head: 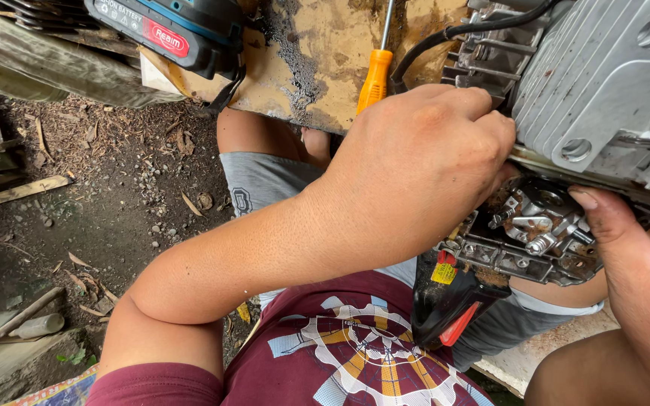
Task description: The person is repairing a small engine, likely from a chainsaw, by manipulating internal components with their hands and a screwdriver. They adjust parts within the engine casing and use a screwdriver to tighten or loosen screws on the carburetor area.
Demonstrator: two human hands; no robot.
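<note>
A small grey finned engine [611, 83] hangs over the edge of a worn wooden bench [317, 53]. Its carburettor [536, 225], a cluster of metal screws and levers, faces me. My left hand [415, 173] is curled with its fingers pressed into the gap between the fins and the carburettor; what the fingertips hold is hidden. My right hand [633, 263] steadies the engine from the right, thumb resting on the carburettor's edge. A black handle with a red trigger [449, 308] hangs below.
An orange-handled screwdriver [375, 75] lies on the bench beside a black cable [445, 37]. A black and teal cordless tool battery [174, 30] sits at the top left. Dirt ground with wood scraps [99, 195] lies below.
</note>
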